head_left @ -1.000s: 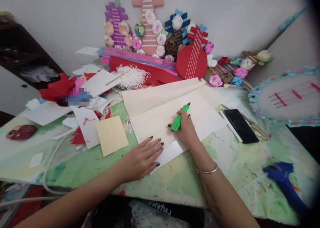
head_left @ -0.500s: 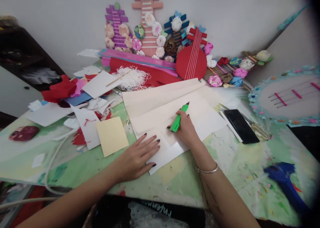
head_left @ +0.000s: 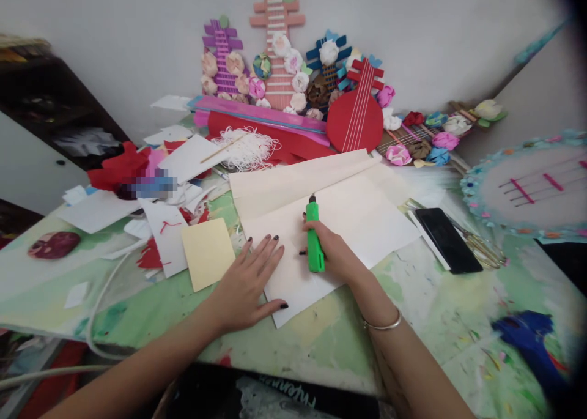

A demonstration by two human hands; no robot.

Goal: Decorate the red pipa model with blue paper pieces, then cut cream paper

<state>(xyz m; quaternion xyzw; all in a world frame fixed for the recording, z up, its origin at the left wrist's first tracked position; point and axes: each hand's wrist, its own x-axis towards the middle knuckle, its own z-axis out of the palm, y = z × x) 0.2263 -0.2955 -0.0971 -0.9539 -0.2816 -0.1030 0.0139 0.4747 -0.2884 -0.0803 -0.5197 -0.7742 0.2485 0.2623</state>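
Note:
My right hand (head_left: 332,248) is closed around a chunky bright green handheld tool (head_left: 314,238) with a dark tip; its exact kind is not clear. The tip points away from me, over a large cream sheet (head_left: 339,217) of paper or thin card. My left hand (head_left: 245,284) lies flat with fingers spread on the left side of the sheet, holding nothing. The back part of the sheet is folded or overlapped by another cream piece (head_left: 298,180). Just left of my left fingers lies a pale yellow square (head_left: 208,254).
On the right are a black phone (head_left: 448,240), scissors (head_left: 488,251) and a blue glue gun (head_left: 527,342). Left are paper scraps (head_left: 167,238), a cable (head_left: 98,309) and a dark red object (head_left: 54,244). Behind lie white string (head_left: 250,148) and a red lute-shaped craft (head_left: 355,122).
My right hand has moved left with the green tool and turned it more upright. My left hand has slid slightly left. The camera view has shifted a little.

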